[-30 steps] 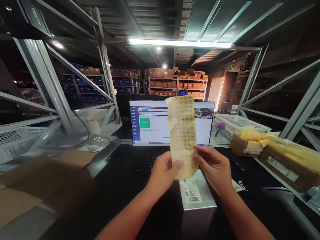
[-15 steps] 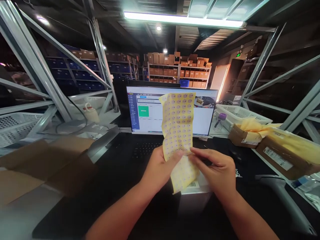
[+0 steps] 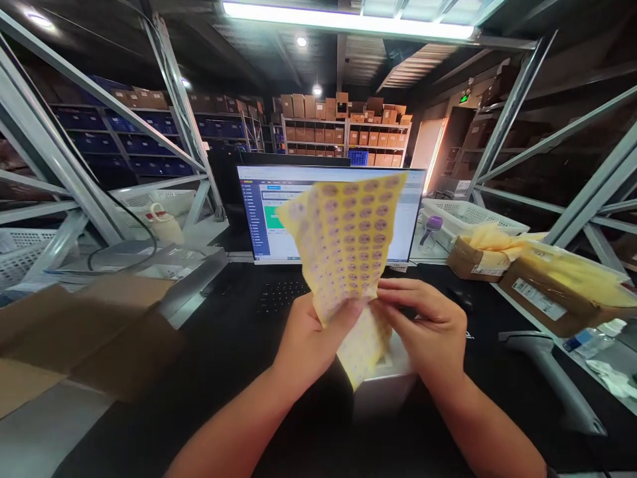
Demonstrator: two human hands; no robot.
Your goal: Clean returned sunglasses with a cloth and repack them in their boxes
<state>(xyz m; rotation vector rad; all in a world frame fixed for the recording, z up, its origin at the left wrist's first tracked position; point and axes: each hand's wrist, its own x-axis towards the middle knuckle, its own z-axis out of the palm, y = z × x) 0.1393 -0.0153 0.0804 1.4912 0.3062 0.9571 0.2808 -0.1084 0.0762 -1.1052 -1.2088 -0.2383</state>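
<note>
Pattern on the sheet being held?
Yellow sheet with rows of small, dark, rounded marks; head view.

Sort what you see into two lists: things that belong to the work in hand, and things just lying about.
In hand:
- sticker sheet
- left hand, gripping it
- right hand, fingertips at its edge
- silver box below, probably

Apparently just lying about, untouched:
- handheld scanner
- purple-capped bottle
- open cardboard box
- keyboard

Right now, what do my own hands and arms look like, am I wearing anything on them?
Your left hand and right hand are ungloved. The left forearm and right forearm are bare where they show, without sleeves. No watch, ring or bracelet is visible.
</note>
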